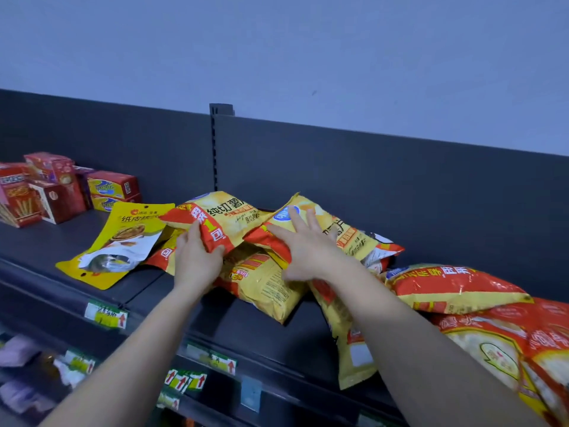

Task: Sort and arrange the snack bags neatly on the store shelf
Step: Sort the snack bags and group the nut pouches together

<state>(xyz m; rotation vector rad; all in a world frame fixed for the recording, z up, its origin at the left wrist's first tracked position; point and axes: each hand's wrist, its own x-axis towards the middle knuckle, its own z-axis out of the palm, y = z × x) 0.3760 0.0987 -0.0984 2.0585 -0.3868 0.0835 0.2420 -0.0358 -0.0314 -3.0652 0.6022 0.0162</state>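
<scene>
Gripping the red end of one chip bag (228,217), the left hand (197,260) curls round it; the right hand (304,248) lies flat, fingers spread, on a second bag (360,241). Both bags top a heap on the dark shelf (40,241).

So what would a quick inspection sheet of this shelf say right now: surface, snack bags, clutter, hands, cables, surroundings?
Surface: dark shelf, with price tags along its front edge.
Job's things: an untidy heap of chip bags in the middle; more bags piled at the right; a yellow pouch lying flat at the left.
Clutter: red boxes stacked at the far left.
Grips: left hand grips the corner of the left chip bag; right hand rests, fingers spread, on the right chip bag.
Cables: nothing seen.
Surroundings: dark back panel, pale wall above; blurred goods on a lower shelf.
</scene>
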